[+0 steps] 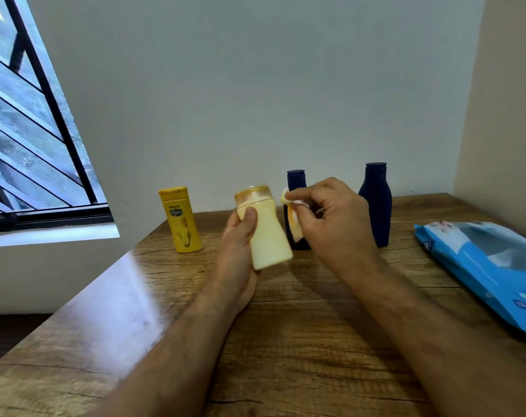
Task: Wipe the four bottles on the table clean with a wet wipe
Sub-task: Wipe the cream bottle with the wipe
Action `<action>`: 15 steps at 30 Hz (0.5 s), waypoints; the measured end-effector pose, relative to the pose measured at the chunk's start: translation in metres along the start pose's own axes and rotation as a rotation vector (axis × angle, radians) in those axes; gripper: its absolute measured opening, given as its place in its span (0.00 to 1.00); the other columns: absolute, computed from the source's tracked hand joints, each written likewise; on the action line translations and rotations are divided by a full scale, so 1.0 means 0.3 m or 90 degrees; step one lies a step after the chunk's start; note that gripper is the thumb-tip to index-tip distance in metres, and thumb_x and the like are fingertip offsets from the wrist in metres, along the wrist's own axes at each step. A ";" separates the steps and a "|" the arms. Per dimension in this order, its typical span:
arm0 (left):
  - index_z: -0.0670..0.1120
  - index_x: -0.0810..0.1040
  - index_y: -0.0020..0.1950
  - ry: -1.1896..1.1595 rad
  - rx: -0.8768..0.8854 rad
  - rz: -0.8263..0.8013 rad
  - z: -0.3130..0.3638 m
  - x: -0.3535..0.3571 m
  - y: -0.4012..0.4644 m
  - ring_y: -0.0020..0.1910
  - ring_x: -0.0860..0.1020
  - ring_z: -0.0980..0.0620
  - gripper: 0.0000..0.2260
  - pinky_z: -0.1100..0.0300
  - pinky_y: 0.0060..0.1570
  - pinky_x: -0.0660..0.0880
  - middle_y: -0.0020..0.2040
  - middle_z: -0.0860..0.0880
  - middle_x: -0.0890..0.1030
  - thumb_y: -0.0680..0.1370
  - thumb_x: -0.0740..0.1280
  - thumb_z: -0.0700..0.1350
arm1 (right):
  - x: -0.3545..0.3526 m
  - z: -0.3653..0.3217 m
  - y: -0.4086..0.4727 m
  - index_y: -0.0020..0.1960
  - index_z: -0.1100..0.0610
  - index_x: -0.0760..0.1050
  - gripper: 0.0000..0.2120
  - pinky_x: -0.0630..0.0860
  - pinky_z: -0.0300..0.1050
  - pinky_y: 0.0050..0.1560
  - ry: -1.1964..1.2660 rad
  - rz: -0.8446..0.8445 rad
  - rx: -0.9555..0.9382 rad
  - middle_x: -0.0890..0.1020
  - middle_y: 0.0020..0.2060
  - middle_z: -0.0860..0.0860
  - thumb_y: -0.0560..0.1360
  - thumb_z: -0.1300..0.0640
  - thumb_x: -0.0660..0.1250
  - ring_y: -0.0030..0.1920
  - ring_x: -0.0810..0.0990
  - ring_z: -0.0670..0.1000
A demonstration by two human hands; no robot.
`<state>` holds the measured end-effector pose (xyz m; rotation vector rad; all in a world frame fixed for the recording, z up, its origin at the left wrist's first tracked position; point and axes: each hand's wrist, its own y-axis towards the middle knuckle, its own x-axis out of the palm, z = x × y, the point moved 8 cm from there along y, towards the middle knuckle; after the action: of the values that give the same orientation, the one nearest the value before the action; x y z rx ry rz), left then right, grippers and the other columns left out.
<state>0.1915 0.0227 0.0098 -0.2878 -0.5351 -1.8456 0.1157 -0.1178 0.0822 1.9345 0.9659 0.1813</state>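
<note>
Over on the far left you've got the window (30,121) with its dark bars, then the wooden table (285,341) running across the rest. First bottle along is the yellow bottle (181,220), standing upright near the table's back edge, cap on, label facing you.

Next is your left hand (239,251), wrapped around the cream bottle (263,228). Thumb's across the front, fingers behind, and you're holding it up off the table, tilted a bit to the left, with the cap end up. The cap looks kinda hazy, might just be motion blur, hard to say.

Just right of that, your right hand (331,218) is pinching a bunched-up wipe (295,216) between thumb and fingertips, right beside the cream bottle's cap. The wipe has yellowish marks on it and hangs down in front of the small navy bottle (296,183), which stands on the table behind your hands, mostly hidden.

The bigger navy bottle (375,206) stands upright further right, clear of your hand. At the far right edge, the blue wipes pack (481,266) lies flat on the table.
</note>
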 end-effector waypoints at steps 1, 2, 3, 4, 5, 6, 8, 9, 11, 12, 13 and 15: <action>0.51 0.76 0.65 -0.011 0.013 0.017 0.011 -0.015 0.005 0.46 0.82 0.47 0.13 0.45 0.48 0.80 0.50 0.45 0.84 0.81 0.63 0.51 | -0.002 -0.009 -0.002 0.54 0.52 0.84 0.09 0.79 0.37 0.49 -0.001 0.012 -0.015 0.79 0.48 0.45 0.76 0.60 0.70 0.47 0.78 0.42; 0.51 0.75 0.66 -0.019 0.015 0.020 0.013 -0.021 0.008 0.47 0.82 0.46 0.14 0.43 0.50 0.80 0.51 0.44 0.83 0.82 0.63 0.51 | -0.002 -0.018 -0.005 0.54 0.52 0.84 0.09 0.79 0.35 0.49 0.000 0.017 -0.031 0.78 0.48 0.45 0.76 0.61 0.70 0.47 0.78 0.42; 0.50 0.75 0.67 -0.026 0.007 0.008 0.010 -0.014 0.006 0.50 0.82 0.44 0.15 0.41 0.54 0.79 0.53 0.43 0.83 0.81 0.63 0.50 | 0.004 -0.024 -0.008 0.54 0.53 0.83 0.10 0.78 0.34 0.48 0.005 0.006 -0.043 0.78 0.48 0.45 0.75 0.61 0.70 0.47 0.78 0.42; 0.49 0.75 0.68 -0.030 -0.003 -0.012 0.005 0.000 -0.001 0.53 0.81 0.43 0.17 0.40 0.57 0.78 0.56 0.41 0.83 0.80 0.63 0.50 | 0.019 -0.027 -0.011 0.55 0.53 0.83 0.10 0.78 0.33 0.49 0.014 -0.025 -0.046 0.78 0.49 0.46 0.76 0.62 0.69 0.48 0.78 0.42; 0.47 0.75 0.68 -0.029 -0.018 -0.032 -0.003 0.016 -0.011 0.54 0.82 0.43 0.19 0.41 0.57 0.78 0.58 0.40 0.83 0.79 0.63 0.51 | 0.040 -0.028 -0.015 0.55 0.53 0.83 0.10 0.77 0.33 0.49 0.019 -0.073 -0.040 0.78 0.50 0.46 0.76 0.62 0.69 0.49 0.78 0.42; 0.46 0.75 0.69 -0.023 -0.029 -0.048 -0.010 0.030 -0.018 0.53 0.83 0.44 0.19 0.44 0.55 0.79 0.58 0.39 0.83 0.79 0.62 0.50 | 0.062 -0.028 -0.021 0.54 0.52 0.83 0.09 0.76 0.32 0.50 0.016 -0.123 -0.032 0.78 0.50 0.45 0.76 0.61 0.70 0.50 0.77 0.41; 0.45 0.74 0.69 -0.029 -0.030 -0.053 -0.012 0.037 -0.021 0.53 0.84 0.44 0.17 0.45 0.54 0.80 0.58 0.38 0.83 0.82 0.59 0.50 | 0.095 -0.023 -0.031 0.52 0.49 0.84 0.09 0.73 0.29 0.49 -0.005 -0.200 -0.024 0.78 0.49 0.43 0.75 0.60 0.71 0.49 0.76 0.40; 0.45 0.73 0.69 -0.047 -0.032 -0.041 -0.010 0.029 -0.018 0.55 0.83 0.42 0.17 0.43 0.57 0.79 0.59 0.37 0.83 0.83 0.58 0.50 | 0.110 -0.021 -0.037 0.51 0.48 0.84 0.08 0.73 0.29 0.49 -0.011 -0.244 -0.018 0.78 0.49 0.42 0.75 0.59 0.71 0.49 0.76 0.40; 0.44 0.71 0.71 -0.095 -0.037 -0.005 -0.007 -0.006 0.000 0.60 0.80 0.38 0.19 0.37 0.63 0.75 0.62 0.35 0.80 0.84 0.57 0.51 | 0.144 -0.022 -0.056 0.50 0.46 0.85 0.09 0.73 0.32 0.50 -0.030 -0.345 -0.007 0.77 0.48 0.40 0.75 0.59 0.72 0.49 0.76 0.40; 0.43 0.70 0.72 -0.108 -0.041 0.009 -0.008 -0.020 0.006 0.60 0.79 0.37 0.20 0.36 0.63 0.75 0.62 0.34 0.79 0.84 0.56 0.52 | 0.156 -0.024 -0.068 0.50 0.45 0.85 0.09 0.73 0.33 0.50 -0.047 -0.384 -0.008 0.76 0.48 0.39 0.75 0.59 0.71 0.49 0.76 0.40; 0.42 0.70 0.72 -0.106 -0.050 0.016 -0.013 -0.026 0.006 0.60 0.79 0.37 0.22 0.37 0.62 0.75 0.62 0.34 0.79 0.84 0.55 0.54 | 0.163 -0.026 -0.074 0.51 0.45 0.84 0.10 0.72 0.32 0.50 -0.062 -0.405 -0.011 0.76 0.48 0.39 0.75 0.59 0.71 0.49 0.75 0.40; 0.43 0.73 0.70 -0.045 -0.072 -0.007 -0.033 -0.014 -0.006 0.59 0.80 0.38 0.22 0.37 0.61 0.76 0.61 0.36 0.81 0.84 0.55 0.55 | 0.152 -0.031 -0.070 0.52 0.45 0.84 0.09 0.71 0.32 0.50 -0.061 -0.384 -0.014 0.76 0.49 0.40 0.76 0.57 0.70 0.48 0.75 0.40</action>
<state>0.1918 0.0217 -0.0009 -0.4277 -0.4830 -1.8855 0.1307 -0.0746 0.0593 1.5355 1.4232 -0.2449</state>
